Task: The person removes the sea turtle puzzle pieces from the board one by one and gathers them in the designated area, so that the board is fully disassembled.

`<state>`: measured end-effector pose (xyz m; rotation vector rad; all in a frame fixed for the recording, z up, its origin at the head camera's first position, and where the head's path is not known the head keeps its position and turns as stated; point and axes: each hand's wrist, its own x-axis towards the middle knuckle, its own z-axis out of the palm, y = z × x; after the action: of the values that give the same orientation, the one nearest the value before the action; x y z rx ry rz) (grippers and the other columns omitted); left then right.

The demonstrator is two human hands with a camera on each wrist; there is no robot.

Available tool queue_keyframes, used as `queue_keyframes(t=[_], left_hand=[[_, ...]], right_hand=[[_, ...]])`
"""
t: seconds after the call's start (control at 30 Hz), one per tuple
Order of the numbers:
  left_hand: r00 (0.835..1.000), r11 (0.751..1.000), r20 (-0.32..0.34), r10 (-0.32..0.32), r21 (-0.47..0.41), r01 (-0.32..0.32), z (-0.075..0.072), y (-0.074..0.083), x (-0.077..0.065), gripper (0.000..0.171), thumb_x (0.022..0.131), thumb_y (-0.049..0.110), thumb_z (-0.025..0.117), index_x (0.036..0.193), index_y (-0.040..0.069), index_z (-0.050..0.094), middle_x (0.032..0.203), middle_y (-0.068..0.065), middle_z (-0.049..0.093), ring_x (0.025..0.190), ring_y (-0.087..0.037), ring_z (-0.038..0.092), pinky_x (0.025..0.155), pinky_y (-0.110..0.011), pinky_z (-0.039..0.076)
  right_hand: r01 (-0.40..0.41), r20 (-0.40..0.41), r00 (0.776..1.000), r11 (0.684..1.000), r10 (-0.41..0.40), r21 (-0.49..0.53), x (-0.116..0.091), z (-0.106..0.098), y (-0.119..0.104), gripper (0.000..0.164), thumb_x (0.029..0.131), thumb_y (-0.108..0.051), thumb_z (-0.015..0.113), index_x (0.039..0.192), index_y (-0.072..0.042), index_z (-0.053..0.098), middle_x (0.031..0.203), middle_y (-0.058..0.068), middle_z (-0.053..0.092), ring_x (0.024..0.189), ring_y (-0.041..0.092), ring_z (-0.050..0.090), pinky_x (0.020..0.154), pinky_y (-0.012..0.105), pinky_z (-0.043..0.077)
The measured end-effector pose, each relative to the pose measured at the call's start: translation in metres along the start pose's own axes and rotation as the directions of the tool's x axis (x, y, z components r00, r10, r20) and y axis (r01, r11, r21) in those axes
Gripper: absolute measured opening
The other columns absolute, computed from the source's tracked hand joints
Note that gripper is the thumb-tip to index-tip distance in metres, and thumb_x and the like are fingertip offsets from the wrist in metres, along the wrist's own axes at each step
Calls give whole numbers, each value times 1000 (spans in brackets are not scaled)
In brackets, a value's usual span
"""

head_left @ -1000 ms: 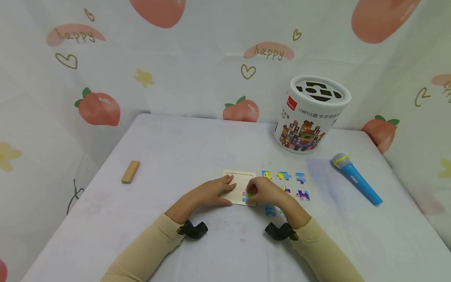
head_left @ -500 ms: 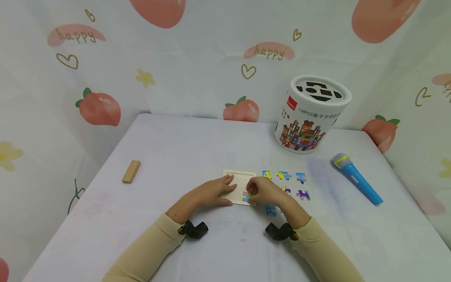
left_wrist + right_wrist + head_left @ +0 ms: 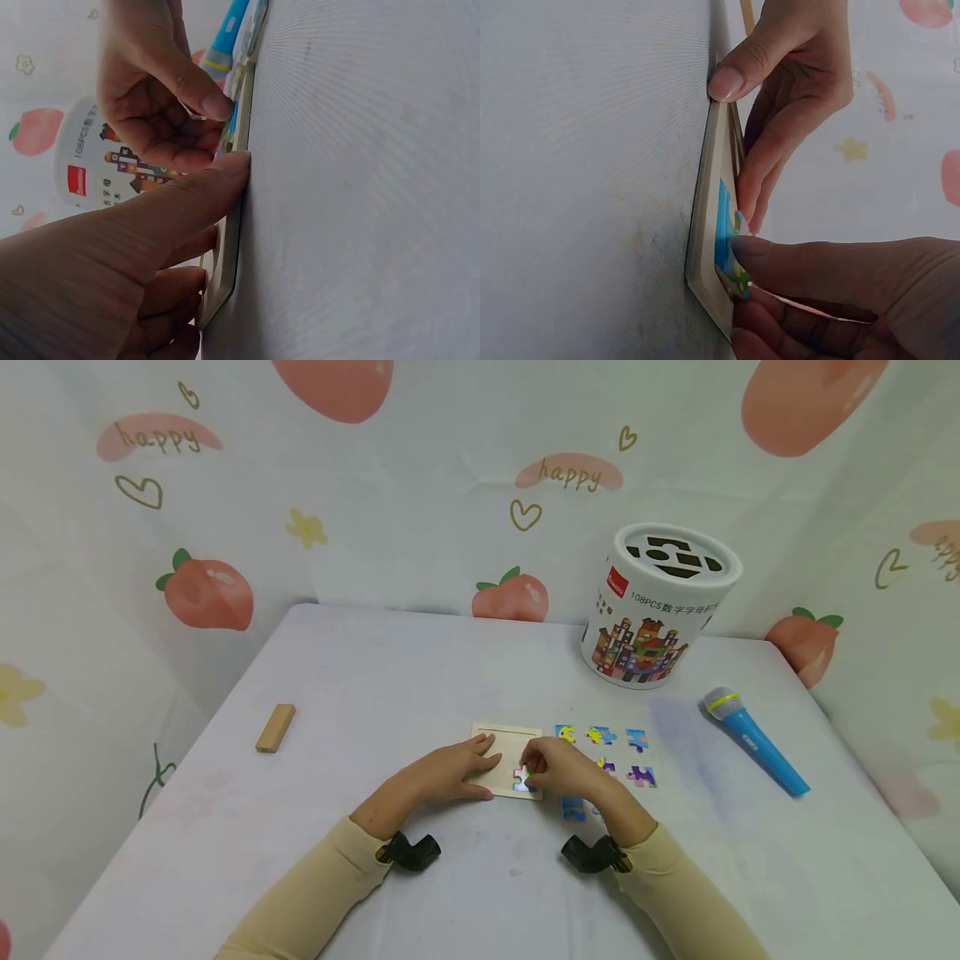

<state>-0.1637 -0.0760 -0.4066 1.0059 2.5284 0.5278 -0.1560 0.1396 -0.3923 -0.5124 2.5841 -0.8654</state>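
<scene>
A shallow square wooden puzzle tray (image 3: 504,732) lies on the table between both hands. My left hand (image 3: 442,771) rests on its left side with spread fingers, the thumb (image 3: 225,169) pressing at the near edge. At the tray's near right corner, my right hand (image 3: 564,768) pinches a small colourful puzzle piece (image 3: 521,777) between thumb and curled fingers. In the right wrist view the piece (image 3: 723,225) shows blue along the tray's inner edge, with green and yellow by the thumb (image 3: 751,249). Its far part is hidden by the fingers.
Loose puzzle pieces (image 3: 637,740) lie in rows right of the tray, some under the right forearm. A blue toy microphone (image 3: 757,742) lies farther right. Behind stands a white printed bucket (image 3: 656,610) with a slotted lid. A wooden block (image 3: 275,728) lies far left.
The puzzle piece in my right fingers now catches the light and looks paler, as if its tilt has changed a little. My left hand and the tray stay put.
</scene>
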Motion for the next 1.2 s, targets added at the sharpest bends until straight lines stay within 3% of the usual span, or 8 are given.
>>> queue_keyframes(t=[0.3,0.57,0.73,1.2], left_hand=[[1000,1000,-6,13,-2,-13,0,1,-1,62,87,37,63,139,9,44,153,-13,25,143,-26,20,112,-42,30],[1000,1000,-6,9,-1,-9,1,1,0,61,87,36,63,139,9,44,152,-14,26,143,-27,20,111,-42,30],[1000,1000,-12,19,9,-19,1,1,0,61,87,36,63,138,8,44,152,-15,26,143,-28,21,111,-41,30],[1000,1000,-6,22,-4,-22,2,-2,1,63,87,36,63,139,8,42,153,-15,24,143,-27,19,112,-41,29]], right_hand=[[57,18,998,995,-59,77,0,-3,8,7,87,-2,61,93,-2,55,85,6,60,75,12,52,66,24,46],[76,35,996,989,-81,126,-3,-1,9,13,89,-9,61,94,-4,51,73,3,58,61,10,47,54,21,40],[107,46,992,981,-116,160,-3,-1,10,16,90,-13,61,96,-3,50,70,2,57,59,9,46,53,20,40],[90,74,990,951,-116,295,-16,-6,19,21,89,-18,63,98,-1,54,71,2,58,61,14,53,58,25,48]])
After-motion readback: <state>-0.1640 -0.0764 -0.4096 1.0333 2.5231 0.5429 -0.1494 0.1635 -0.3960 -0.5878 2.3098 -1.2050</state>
